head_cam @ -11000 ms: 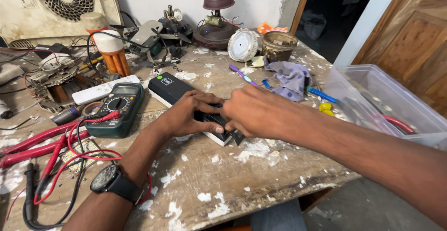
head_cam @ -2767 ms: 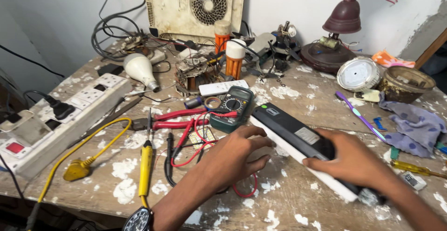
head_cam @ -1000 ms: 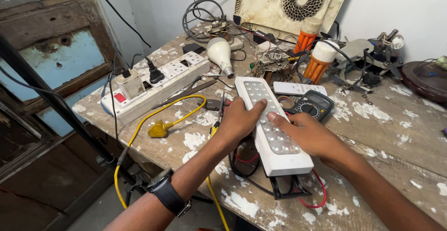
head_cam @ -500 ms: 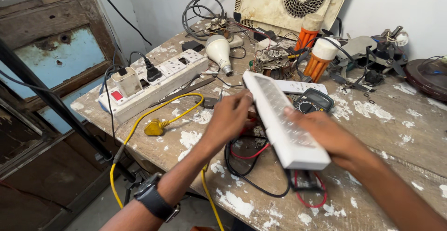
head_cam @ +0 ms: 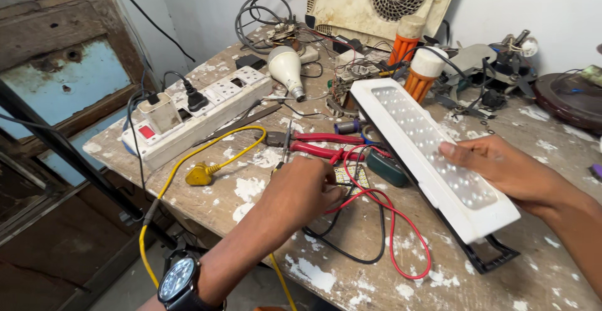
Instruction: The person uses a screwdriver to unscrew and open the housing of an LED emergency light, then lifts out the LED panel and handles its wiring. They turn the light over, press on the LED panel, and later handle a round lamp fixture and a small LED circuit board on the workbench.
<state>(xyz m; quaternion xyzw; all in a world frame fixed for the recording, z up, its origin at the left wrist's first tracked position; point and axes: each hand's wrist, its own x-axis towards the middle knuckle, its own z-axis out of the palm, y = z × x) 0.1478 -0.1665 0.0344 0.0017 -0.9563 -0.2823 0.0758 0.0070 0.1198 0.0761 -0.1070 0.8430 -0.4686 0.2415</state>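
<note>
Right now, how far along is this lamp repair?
Midway, it seems. The white LED lamp is off the bench, steadied by the right hand. The left hand is at the red and black wires beside it. The yellow plug lies unplugged.

I am now holding the long white lamp panel (head_cam: 433, 154) with only my right hand (head_cam: 508, 173), its dotted light face turned up where its buttoned back was showing a second ago. My left hand (head_cam: 301, 192) is off it, resting by the red wires (head_cam: 389, 214).
</note>
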